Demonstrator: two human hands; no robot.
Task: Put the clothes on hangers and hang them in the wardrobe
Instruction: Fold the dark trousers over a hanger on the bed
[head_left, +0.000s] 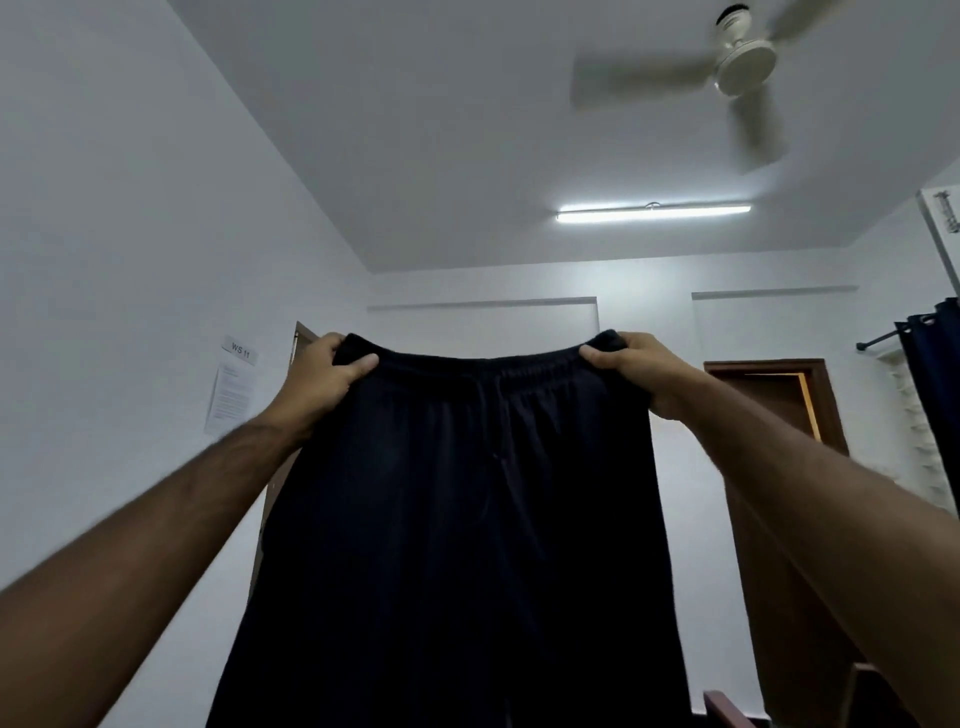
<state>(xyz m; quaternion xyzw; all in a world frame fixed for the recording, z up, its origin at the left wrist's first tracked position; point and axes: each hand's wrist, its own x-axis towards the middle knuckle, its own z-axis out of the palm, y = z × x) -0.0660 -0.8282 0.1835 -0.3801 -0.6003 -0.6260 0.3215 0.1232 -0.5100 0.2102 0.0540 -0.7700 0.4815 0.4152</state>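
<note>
Held up dark trousers (457, 519) by the waistband, left hand (322, 382) and right hand (641, 371) each clenched round a corner, thumbs in front.

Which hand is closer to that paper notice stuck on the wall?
Left. The left hand grips the waistband end of the dark trousers just right of the paper notice. The right hand grips the opposite end, farther away.

Both hands carry it here: left hand (324, 376) and right hand (641, 371) grip the dark trousers (462, 519) by the waistband, cloth hanging straight down between them
</note>
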